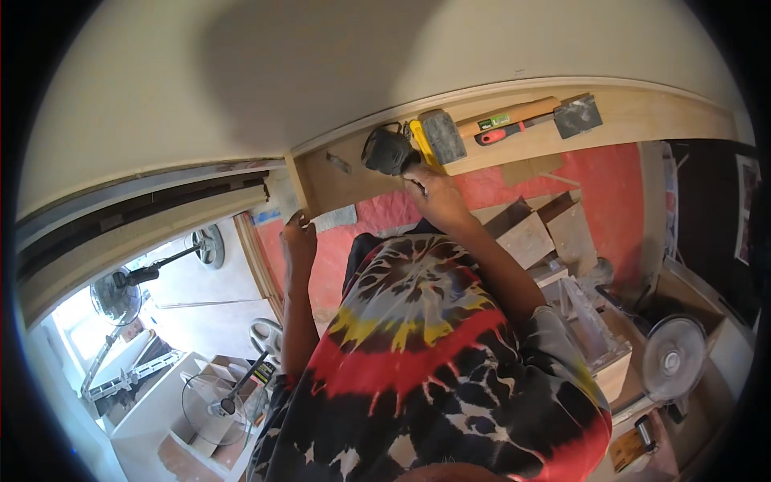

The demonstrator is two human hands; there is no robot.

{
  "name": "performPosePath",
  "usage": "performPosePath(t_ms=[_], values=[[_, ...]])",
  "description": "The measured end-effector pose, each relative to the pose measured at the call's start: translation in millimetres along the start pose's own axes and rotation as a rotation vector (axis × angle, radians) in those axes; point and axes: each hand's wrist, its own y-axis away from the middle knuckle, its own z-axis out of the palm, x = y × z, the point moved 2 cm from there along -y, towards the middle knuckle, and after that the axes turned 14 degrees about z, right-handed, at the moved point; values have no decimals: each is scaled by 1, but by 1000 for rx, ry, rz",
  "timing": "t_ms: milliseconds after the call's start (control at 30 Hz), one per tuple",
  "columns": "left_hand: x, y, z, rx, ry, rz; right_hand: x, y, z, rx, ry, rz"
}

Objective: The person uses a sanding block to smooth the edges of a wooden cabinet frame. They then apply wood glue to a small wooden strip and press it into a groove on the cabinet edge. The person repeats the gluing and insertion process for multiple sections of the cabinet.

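My right hand (432, 193) is closed at the lower part of a black object (387, 149) on a wooden shelf (665, 114); what exactly it is, I cannot tell. Just right of it lie a yellow-handled tool (422, 143) and a grey block (441, 136). Farther right are a long wooden-looking piece (538, 108), a red-and-black handled tool (491, 136) and a dark square pad (578, 116). My left hand (299, 237) has its fingers closed at the shelf's front left corner; what they hold is unclear.
Red sheeting (602, 201) covers the floor below. Wooden boxes (522, 237) stand at right, near a fan (671, 361). At left are another fan (116, 297), a round wire guard (213, 410) and a white cabinet (140, 450). A pale wall (522, 40) rises behind the shelf.
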Motion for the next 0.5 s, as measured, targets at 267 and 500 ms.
performPosePath(t_ms=[267, 500], values=[[30, 16, -13, 160, 22, -15, 19, -4, -72, 348, -67, 11], [53, -22, -6, -176, -231, 473, 155, -51, -208, 910, 603, 31]])
